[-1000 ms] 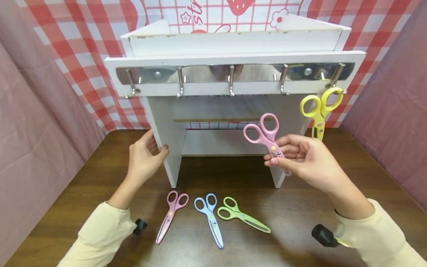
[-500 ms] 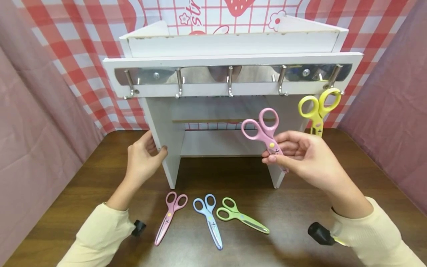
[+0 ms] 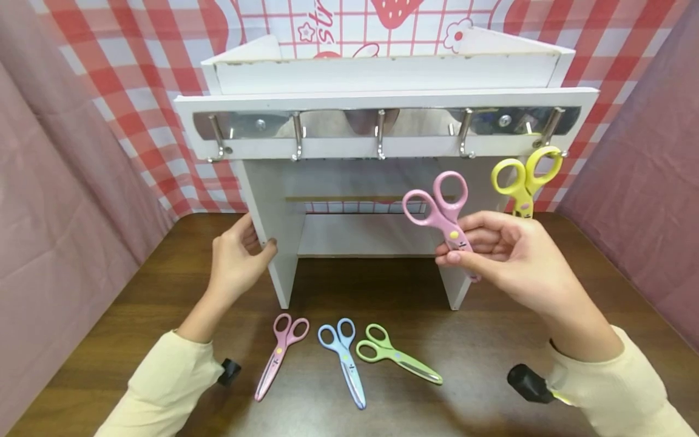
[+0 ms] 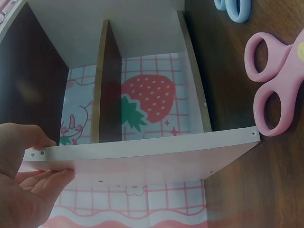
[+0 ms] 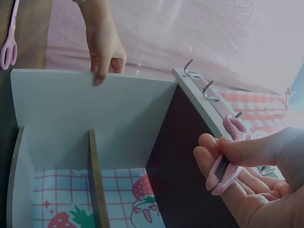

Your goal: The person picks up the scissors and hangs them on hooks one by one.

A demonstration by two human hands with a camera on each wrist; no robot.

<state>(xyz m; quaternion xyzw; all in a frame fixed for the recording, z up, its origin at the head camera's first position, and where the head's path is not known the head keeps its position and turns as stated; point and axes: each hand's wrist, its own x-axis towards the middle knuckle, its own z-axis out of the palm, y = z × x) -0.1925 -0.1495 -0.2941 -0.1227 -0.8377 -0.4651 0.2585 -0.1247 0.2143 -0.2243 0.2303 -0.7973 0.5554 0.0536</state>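
Observation:
In the head view, my right hand (image 3: 513, 261) pinches pink scissors (image 3: 443, 212) by the blade end, with the finger loops pointing up. They are held apart from the hooks, below the right part of the hook rail (image 3: 338, 124). My left hand (image 3: 235, 258) grips the left side panel (image 3: 270, 243) of a white shelf unit, thumb at the front edge and fingers behind. Yellow scissors (image 3: 521, 182) hang by a loop from the rightmost hook, their blades partly hidden by my right hand. In the right wrist view, the held scissors (image 5: 228, 166) sit between thumb and fingers.
On the table (image 3: 218, 400) before the shelf lie another pair of pink scissors (image 3: 278, 352), blue scissors (image 3: 344, 358) and green scissors (image 3: 395, 352). Several metal hooks (image 3: 380, 136) stick out from the rail. A checked cloth (image 3: 158, 79) hangs behind.
The pink scissors have risen slightly with my right hand and shifted a little to the right. My left hand keeps its grip on the panel. The scissors on the table stay put.

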